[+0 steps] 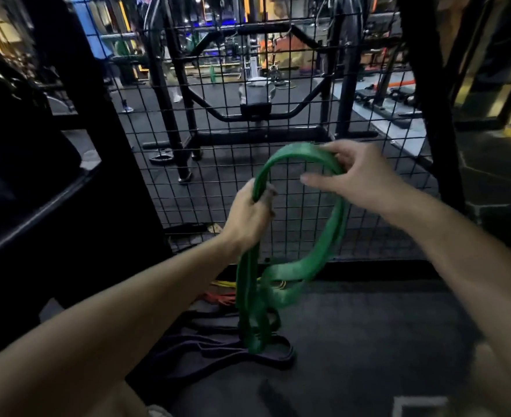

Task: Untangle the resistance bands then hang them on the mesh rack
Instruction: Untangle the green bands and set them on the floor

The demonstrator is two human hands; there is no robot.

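Mesh rack stands upright w/ dark floor at its foot. Green band held up in front of rack, looped, lower end hanging to floor. Dark purple bands lie on floor near rack base; red band & yellow band behind. Left hand fisted round green band's left side; right hand pinches its top.
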